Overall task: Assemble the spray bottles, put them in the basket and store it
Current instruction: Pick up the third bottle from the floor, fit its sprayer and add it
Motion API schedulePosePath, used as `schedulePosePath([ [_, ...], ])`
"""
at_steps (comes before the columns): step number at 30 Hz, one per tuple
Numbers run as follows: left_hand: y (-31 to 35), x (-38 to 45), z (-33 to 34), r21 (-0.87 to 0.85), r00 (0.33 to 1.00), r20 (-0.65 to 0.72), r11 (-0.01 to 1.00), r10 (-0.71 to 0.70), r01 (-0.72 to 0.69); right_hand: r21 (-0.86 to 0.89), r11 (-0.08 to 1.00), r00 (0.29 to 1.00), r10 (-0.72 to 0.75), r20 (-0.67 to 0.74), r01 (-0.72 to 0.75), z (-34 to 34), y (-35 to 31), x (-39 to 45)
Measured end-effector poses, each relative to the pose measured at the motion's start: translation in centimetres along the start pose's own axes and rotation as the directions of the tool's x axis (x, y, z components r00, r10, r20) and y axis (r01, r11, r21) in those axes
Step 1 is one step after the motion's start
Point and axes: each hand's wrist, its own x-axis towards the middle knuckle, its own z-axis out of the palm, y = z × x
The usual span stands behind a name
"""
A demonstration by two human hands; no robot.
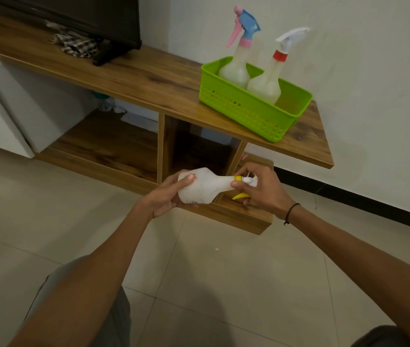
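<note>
Holding the bottle (200, 186) level above the floor, the left hand (167, 199) wraps its base while the right hand (256, 190) pinches the yellow collar (238, 178); keep neck and collar coaxial, turn until snug, then join 2 bottles in the basket (254, 107).

Green basket (249, 106) sits near right end of wooden shelf top (148, 78); its left part is filled by the pink-and-blue-topped bottle (236, 63) and the red-collared bottle (267, 81), standing touching, right part open from above, clear wall behind. Shelf top bare between basket and the TV foot (103, 56) with checked cloth (76, 45). Below: wide left cubby (106, 141) open at front, small bottle (105, 102) at back; middle cubby (199, 149) partly screened by both hands (166, 196) and the held bottle (204, 186).
</note>
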Motion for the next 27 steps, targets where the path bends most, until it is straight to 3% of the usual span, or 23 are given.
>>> schedulePosePath([
  [5,1.6,-1.1,-0.3,0.099,0.975,0.026,0.97,0.221,-0.223,0.032,0.998,0.998,-0.046,-0.046,0.047,-1.0,-2.8,-0.1],
  [9,3.5,-2.4,-0.5,0.141,0.962,0.003,0.952,0.274,-0.271,0.066,0.996,0.997,-0.058,-0.049,0.061,-1.8,-5.6,-0.1],
  [16,12.1,-2.9,1.6,0.226,0.951,0.063,0.923,0.304,-0.311,-0.041,0.992,0.987,-0.126,-0.103,0.123,-7.6,-11.9,1.4],
  [21,17.8,-2.3,4.8,0.367,0.931,0.149,0.856,0.332,-0.364,-0.119,0.985,0.966,-0.151,-0.209,0.129,-13.3,-15.5,2.1],
  [24,21.4,-1.6,7.1,0.459,0.89,0.167,0.766,0.424,-0.451,-0.088,0.992,0.948,-0.113,-0.298,0.09,-16.6,-17.1,3.3],
  [27,24.5,-0.5,9.5,0.53,0.857,0.163,0.689,0.489,-0.494,-0.17,0.98,0.91,-0.161,-0.383,0.102,-20.0,-18.8,5.1],
])
